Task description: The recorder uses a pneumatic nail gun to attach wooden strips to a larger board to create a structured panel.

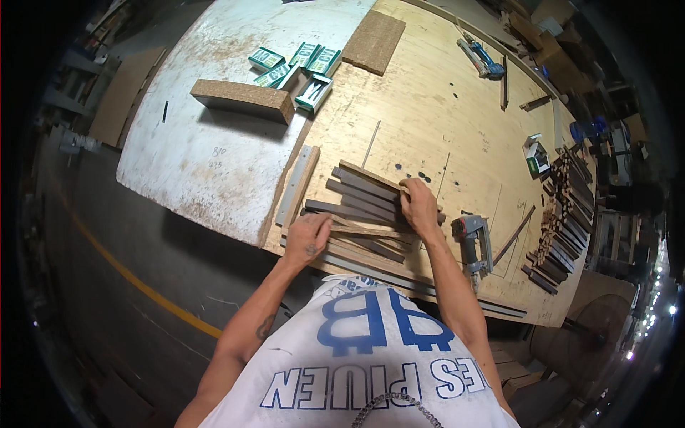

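Observation:
A loose fan of dark wooden strips (360, 192) lies on the plywood tabletop right in front of me. My left hand (308, 234) is at their left ends, fingers curled in a pinch on a wooden strip (349, 227). My right hand (418, 205) is closed at the right ends, its fingertips on the edge of a lighter brown strip (369, 176) at the far side of the bunch. My palms hide part of what the fingers grip. Close by my right forearm, a nail gun (469, 242) rests on the table.
Metal-faced rails (296, 187) line the left and near edges. At the right stands a stack of wooden strips (564, 221) beside an open small box (535, 155). Farther off lie a blue nail gun (485, 60), green-and-white boxes (314, 93), a thick board block (242, 100) and a flat board (374, 41).

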Available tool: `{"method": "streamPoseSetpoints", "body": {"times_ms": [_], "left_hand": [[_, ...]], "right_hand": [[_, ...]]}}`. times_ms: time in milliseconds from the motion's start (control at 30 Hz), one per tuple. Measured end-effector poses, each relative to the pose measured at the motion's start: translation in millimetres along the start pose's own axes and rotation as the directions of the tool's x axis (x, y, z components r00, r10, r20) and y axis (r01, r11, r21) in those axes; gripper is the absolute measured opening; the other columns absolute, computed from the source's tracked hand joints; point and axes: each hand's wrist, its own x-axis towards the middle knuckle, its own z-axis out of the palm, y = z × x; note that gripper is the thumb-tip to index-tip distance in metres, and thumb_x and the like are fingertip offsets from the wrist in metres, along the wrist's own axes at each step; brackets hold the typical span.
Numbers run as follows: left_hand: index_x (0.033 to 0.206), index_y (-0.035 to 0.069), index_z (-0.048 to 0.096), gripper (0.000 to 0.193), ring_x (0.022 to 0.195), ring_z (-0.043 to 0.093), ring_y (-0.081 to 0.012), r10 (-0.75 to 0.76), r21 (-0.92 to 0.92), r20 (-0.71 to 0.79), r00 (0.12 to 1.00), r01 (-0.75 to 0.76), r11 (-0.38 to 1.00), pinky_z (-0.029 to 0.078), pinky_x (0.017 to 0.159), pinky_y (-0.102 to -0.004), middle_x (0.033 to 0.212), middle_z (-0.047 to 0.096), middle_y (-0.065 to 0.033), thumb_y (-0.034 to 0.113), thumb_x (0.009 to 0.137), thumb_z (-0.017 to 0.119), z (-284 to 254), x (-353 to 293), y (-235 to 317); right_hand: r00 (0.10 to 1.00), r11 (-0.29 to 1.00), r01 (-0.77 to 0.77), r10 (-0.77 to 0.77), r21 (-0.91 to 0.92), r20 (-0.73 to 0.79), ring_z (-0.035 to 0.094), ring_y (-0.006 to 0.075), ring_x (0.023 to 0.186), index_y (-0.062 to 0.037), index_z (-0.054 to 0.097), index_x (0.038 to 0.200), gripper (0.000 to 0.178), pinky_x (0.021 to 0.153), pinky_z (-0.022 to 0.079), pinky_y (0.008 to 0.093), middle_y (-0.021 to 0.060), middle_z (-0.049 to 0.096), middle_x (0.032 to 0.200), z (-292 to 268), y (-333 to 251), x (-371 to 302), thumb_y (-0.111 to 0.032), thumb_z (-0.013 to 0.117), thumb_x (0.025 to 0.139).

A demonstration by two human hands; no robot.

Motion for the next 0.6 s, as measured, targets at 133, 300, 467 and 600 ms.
{"method": "streamPoseSetpoints", "body": {"times_ms": [133, 300, 467, 600], "left_hand": [[0.124, 0.006, 0.063, 0.044, 0.125, 0.052, -0.034, 0.155, 0.189, 0.353, 0.923, -0.233, 0.954, 0.04, 0.101, -0.0458, 0.129, 0.06, -0.0149, 0.028, 0.088, 0.072, 16.1, 3.4, -7.6], [0.129, 0.008, 0.062, 0.042, 0.132, 0.045, -0.0356, 0.253, 0.376, 0.296, 0.921, -0.356, 0.856, 0.032, 0.109, -0.0529, 0.137, 0.053, -0.017, 0.031, 0.094, 0.068, 39.1, 52.7, -36.4], [0.124, 0.007, 0.062, 0.034, 0.13, 0.046, -0.0349, 0.302, 0.467, 0.18, 0.936, -0.352, 0.811, 0.032, 0.109, -0.0541, 0.133, 0.055, -0.0175, 0.025, 0.095, 0.065, 53.5, 87.6, -40.8], [0.117, 0.005, 0.065, 0.028, 0.121, 0.052, -0.0346, 0.336, 0.378, 0.031, 0.941, -0.322, 0.868, 0.038, 0.103, -0.0485, 0.122, 0.059, -0.0164, 0.019, 0.093, 0.066, 42.8, 77.5, -12.4]], "right_hand": [[0.973, 0.977, 0.21, -0.212, 0.034, 0.09, 0.064, 0.0356, 0.102, -0.0054, 0.066, 0.109, 0.03, 0.085, 0.054, 0.0421, 0.014, 0.068, 0.11, 4.1, -17.4, -23.7, -0.021, 0.073, 0.085], [0.922, 0.93, 0.217, -0.094, -0.297, 0.377, 0.024, 0.0327, 0.152, -0.0208, 0.045, 0.152, 0.071, 0.118, 0.018, 0.0646, 0.015, 0.026, 0.166, 25.8, -4.4, -54.1, -0.055, 0.063, 0.092], [0.982, 0.918, 0.118, -0.05, -0.379, 0.184, 0.032, 0.0356, 0.147, -0.0182, 0.051, 0.148, 0.064, 0.115, 0.023, 0.0634, 0.0229, 0.031, 0.161, 34.1, 29.2, -35.3, -0.052, 0.061, 0.095], [0.991, 0.954, 0.131, -0.128, -0.269, 0.026, 0.048, 0.035, 0.131, -0.0107, 0.057, 0.136, 0.049, 0.109, 0.035, 0.0534, 0.0203, 0.05, 0.143, 23.8, 14.9, -45.4, -0.033, 0.067, 0.093]]}}
